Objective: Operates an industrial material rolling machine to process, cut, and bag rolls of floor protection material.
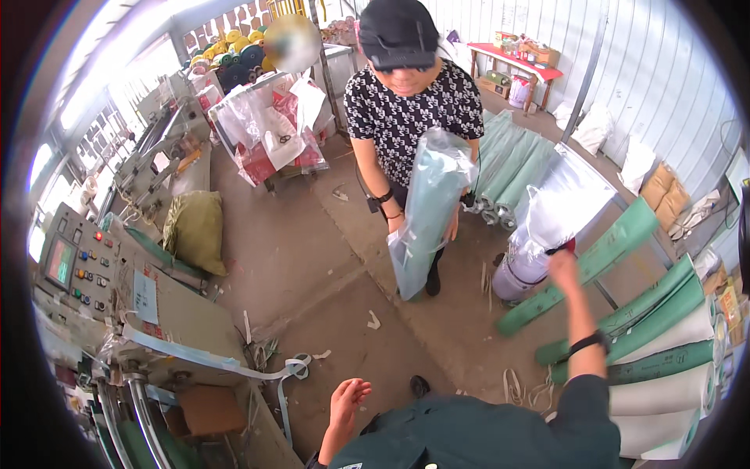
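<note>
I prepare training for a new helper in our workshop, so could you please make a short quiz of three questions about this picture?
1. True or false: the co-worker holds a plastic-wrapped roll.

2. Which of the camera wearer's hands is nearer to the green rolls at the picture's right?
a) left
b) right
c) both equally

3. What colour is the full sack beside the machine?

Key
1. True.
2. b, the right hand.
3. Olive green.
</note>
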The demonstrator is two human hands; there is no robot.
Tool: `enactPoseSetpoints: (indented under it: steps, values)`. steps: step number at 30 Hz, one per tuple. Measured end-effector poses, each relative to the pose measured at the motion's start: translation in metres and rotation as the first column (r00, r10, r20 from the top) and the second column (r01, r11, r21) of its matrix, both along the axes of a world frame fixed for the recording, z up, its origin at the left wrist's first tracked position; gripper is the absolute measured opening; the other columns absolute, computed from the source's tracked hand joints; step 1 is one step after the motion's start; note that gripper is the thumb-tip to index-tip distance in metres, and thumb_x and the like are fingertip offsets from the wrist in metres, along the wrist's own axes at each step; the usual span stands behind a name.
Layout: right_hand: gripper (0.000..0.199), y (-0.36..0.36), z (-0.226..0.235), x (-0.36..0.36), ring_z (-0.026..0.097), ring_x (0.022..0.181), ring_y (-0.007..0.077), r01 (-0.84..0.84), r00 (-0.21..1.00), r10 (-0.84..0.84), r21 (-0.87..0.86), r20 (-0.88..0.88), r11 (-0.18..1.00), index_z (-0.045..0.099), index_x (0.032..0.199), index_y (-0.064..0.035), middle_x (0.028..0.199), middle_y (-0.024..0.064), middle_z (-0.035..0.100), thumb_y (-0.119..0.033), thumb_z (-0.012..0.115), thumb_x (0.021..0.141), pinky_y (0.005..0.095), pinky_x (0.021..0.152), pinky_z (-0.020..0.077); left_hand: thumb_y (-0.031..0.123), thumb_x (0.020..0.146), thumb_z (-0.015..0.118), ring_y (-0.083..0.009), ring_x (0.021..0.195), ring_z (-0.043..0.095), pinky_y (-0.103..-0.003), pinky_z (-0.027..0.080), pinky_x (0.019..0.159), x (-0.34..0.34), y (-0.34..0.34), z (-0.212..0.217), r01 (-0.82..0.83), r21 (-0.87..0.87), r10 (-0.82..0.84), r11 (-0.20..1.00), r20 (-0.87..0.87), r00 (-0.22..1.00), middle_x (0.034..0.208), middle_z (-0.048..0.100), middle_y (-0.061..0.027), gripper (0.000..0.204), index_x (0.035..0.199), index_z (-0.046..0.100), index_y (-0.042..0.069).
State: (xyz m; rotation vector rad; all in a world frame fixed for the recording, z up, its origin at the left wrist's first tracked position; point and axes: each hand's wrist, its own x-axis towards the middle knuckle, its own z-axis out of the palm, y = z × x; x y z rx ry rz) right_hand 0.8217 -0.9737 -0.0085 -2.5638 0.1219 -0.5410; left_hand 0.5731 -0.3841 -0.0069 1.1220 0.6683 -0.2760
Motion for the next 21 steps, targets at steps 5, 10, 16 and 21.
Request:
enactPoseSetpoints:
  steps: [5, 10, 16, 21]
  values:
    - [0.035, 0.188, -0.208, -0.183, 0.065, 0.075, 0.0277, 0.085, 0.716, 0.153, 0.302, -0.681, 0.949, 0.066, 0.081, -0.0042, 0.081, 0.0144, 0.068, -0.038, 0.074, 0.074, 0.0399, 0.07, 0.0523, 0.021, 0.096, 0.054, -0.0172, 0.09, 0.065, -0.026, 0.048, 0.079, -0.036, 0.02, -0.006, 0.031, 0.01, -0.031, 0.999, 0.014, 0.999, 0.101, 0.067, -0.0123, 0.024, 0.109, 0.058, 0.0]
    - [0.025, 0.265, -0.263, -0.279, 0.066, 0.063, 0.0142, 0.077, 0.588, 0.317, 0.442, -0.744, 0.894, 0.067, 0.081, -0.0028, 0.072, 0.0063, 0.069, -0.027, 0.07, 0.084, 0.0304, 0.054, 0.05, 0.019, 0.096, 0.055, -0.0175, 0.088, 0.065, -0.026, 0.05, 0.078, -0.106, 0.073, -0.019, -0.122, 0.065, 0.118, 0.99, 0.062, 0.991, 0.1, 0.068, -0.012, 0.022, 0.107, 0.06, 0.001]
    - [0.023, 0.306, -0.238, -0.247, 0.062, 0.056, 0.0139, 0.245, 0.591, 0.327, 0.55, -0.737, 0.798, 0.059, 0.099, 0.0019, 0.072, 0.0088, 0.066, -0.018, 0.066, 0.088, 0.0281, 0.048, 0.0506, 0.02, 0.096, 0.055, -0.0162, 0.085, 0.065, -0.025, 0.049, 0.076, -0.177, 0.134, -0.04, -0.203, 0.119, 0.207, 0.972, -0.024, 0.978, 0.098, 0.068, -0.0096, 0.02, 0.106, 0.06, 0.004]
    - [0.028, 0.387, -0.215, -0.256, 0.064, 0.061, 0.0151, 0.255, 0.645, 0.344, 0.617, -0.682, 0.745, 0.059, 0.104, 0.0032, 0.079, 0.012, 0.067, -0.018, 0.066, 0.088, 0.0288, 0.053, 0.0533, 0.022, 0.096, 0.055, -0.0151, 0.083, 0.065, -0.024, 0.049, 0.071, -0.214, 0.171, -0.059, -0.208, 0.12, 0.213, 0.971, -0.032, 0.976, 0.097, 0.068, -0.0089, 0.021, 0.106, 0.06, 0.005]
